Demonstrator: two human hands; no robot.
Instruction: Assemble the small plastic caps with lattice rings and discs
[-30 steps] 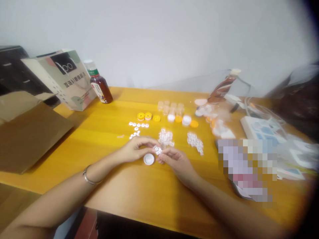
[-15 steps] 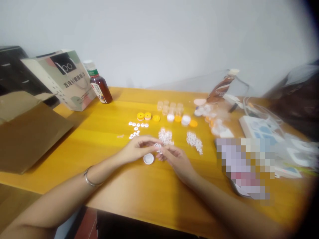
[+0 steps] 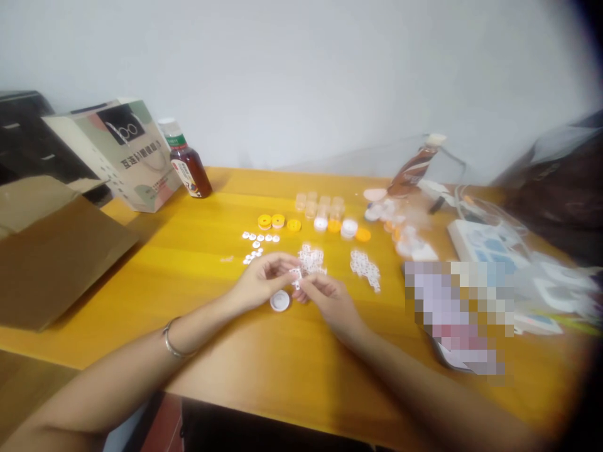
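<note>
Both hands meet over the near middle of the table. Between finger and thumb, my left hand [image 3: 264,277] pinches a small white piece with dark marks or holes [image 3: 296,278]. My right hand [image 3: 332,302] grips the same piece from the other side with closed fingertips. Just below the left fingers lies a round white cap [image 3: 279,301]. Beyond the hands is a pile of small white pieces [image 3: 311,257], partly covered by the fingers. Left of it, small white discs [image 3: 260,238] lie in rows. A second cluster of white pieces [image 3: 365,270] spreads to the right.
Yellow caps [image 3: 277,221], white caps [image 3: 349,228] and clear cups [image 3: 325,206] stand farther back. A bottle [image 3: 192,169], paper bag [image 3: 136,154] and cardboard box [image 3: 61,257] occupy the left. Right are another bottle [image 3: 414,166], plastic bags [image 3: 409,235] and a blurred-out flat object [image 3: 452,320].
The white piece has turned between my fingers and shows its marked face more plainly. My left fingers have risen slightly; the view has shifted a little.
</note>
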